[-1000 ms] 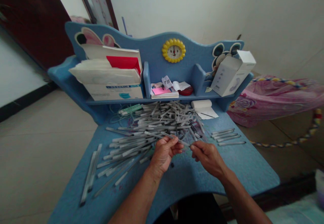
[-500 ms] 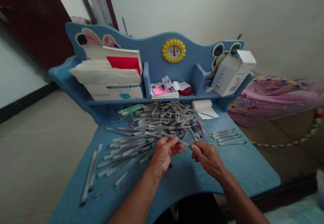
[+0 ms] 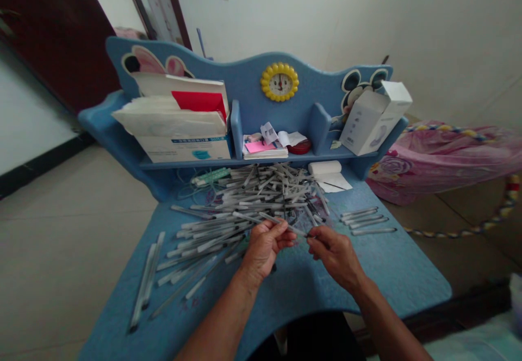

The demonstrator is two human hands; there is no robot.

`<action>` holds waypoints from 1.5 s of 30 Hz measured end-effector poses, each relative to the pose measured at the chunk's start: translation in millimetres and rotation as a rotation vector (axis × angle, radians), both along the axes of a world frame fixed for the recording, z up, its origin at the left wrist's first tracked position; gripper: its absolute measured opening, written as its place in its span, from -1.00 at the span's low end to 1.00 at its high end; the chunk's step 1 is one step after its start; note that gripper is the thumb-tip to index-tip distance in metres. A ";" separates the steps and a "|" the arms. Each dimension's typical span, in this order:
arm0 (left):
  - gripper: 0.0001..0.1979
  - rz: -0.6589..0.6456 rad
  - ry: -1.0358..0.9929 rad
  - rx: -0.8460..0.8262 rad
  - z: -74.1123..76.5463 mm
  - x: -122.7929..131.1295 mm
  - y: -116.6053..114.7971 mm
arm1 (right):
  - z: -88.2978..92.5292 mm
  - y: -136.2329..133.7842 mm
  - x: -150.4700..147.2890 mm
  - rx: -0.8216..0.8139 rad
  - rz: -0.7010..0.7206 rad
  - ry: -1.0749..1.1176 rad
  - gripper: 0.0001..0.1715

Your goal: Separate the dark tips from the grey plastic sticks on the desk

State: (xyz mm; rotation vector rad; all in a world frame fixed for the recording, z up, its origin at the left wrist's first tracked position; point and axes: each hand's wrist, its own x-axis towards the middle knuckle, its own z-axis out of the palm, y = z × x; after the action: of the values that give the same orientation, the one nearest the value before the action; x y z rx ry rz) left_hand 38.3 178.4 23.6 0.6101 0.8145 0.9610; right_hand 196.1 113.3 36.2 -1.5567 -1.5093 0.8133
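Note:
My left hand (image 3: pixel 263 249) is closed around a slim translucent pen (image 3: pixel 296 231), its thumb pressed on the barrel. The pen slants down to the right, and at that end a small black piece shows. There my right hand (image 3: pixel 336 255) pinches, thumb against fingers, touching the black end. Behind both hands spreads a heap of similar pens (image 3: pixel 265 187), white-grey with dark ends. More pens (image 3: pixel 199 236) fan out left of my left hand. Several finished-looking pens (image 3: pixel 367 221) lie side by side to the right of my right hand.
Blue desk (image 3: pixel 391 274) with a raised shelf behind. On the shelf stand a mask box (image 3: pixel 183 149) with papers, a small notepad stack (image 3: pixel 265 151) and a white carton (image 3: pixel 369 122). A paper roll (image 3: pixel 326 168) lies below. Two pens (image 3: pixel 147 274) rest near the left edge.
The fingers of my right hand have shifted slightly, and the pen's black end now shows more clearly. My left hand and the other pens look unmoved.

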 end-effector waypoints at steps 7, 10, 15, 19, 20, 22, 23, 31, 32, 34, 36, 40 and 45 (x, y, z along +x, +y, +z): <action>-0.83 -0.002 0.006 0.005 0.0 0.1 -0.4 | -3.2 -0.2 -0.4 -0.026 -0.001 0.005 -0.77; -0.84 -0.007 0.012 0.006 1.0 0.2 -0.8 | -2.5 -0.2 -1.5 -0.025 -0.006 0.042 -0.82; -0.83 -0.003 0.019 0.013 2.1 0.4 -0.9 | -1.9 0.1 -2.6 -0.072 0.015 0.066 -0.71; -0.83 -0.011 0.019 0.017 3.0 0.5 -1.4 | -2.2 0.0 -2.3 -0.043 0.016 0.094 -0.78; -0.83 -0.015 0.020 0.020 3.1 0.4 -1.5 | -2.3 -0.1 -2.2 -0.053 0.022 0.109 -0.73; -0.82 -0.017 0.022 0.027 2.9 0.3 -1.6 | -3.1 -0.2 -2.0 -0.088 0.033 0.154 -0.62; -0.82 -0.013 0.023 0.029 2.8 0.3 -1.7 | -3.8 -0.4 -1.8 -0.104 0.031 0.180 -0.62; -0.80 -0.036 0.025 0.065 5.0 0.1 -2.7 | -7.3 -0.5 -2.3 -0.127 0.004 0.327 -0.70; -0.80 -0.041 0.023 0.077 5.7 -0.3 -2.9 | -6.8 -0.5 -3.3 -0.151 -0.001 0.376 -0.69; -0.79 -0.053 0.017 0.102 6.9 -1.3 -3.2 | -6.1 -0.8 -5.5 -0.201 -0.016 0.491 -0.66; -0.78 -0.069 0.009 0.124 7.8 -2.3 -3.5 | -5.9 -1.6 -7.6 -0.252 -0.032 0.614 -0.64; -0.79 -0.101 0.007 0.158 8.3 -3.7 -4.1 | -6.6 -2.6 -9.3 -0.371 -0.017 0.840 -0.61; -0.84 -0.122 0.005 0.196 8.1 -4.9 -4.1 | -9.1 -2.2 -9.6 -0.438 0.037 1.015 -0.62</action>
State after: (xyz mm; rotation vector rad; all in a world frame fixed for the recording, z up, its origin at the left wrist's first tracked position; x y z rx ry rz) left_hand 33.4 174.3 31.7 0.8227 0.6833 0.9337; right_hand 186.5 111.1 27.1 -1.0704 -0.6264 1.7010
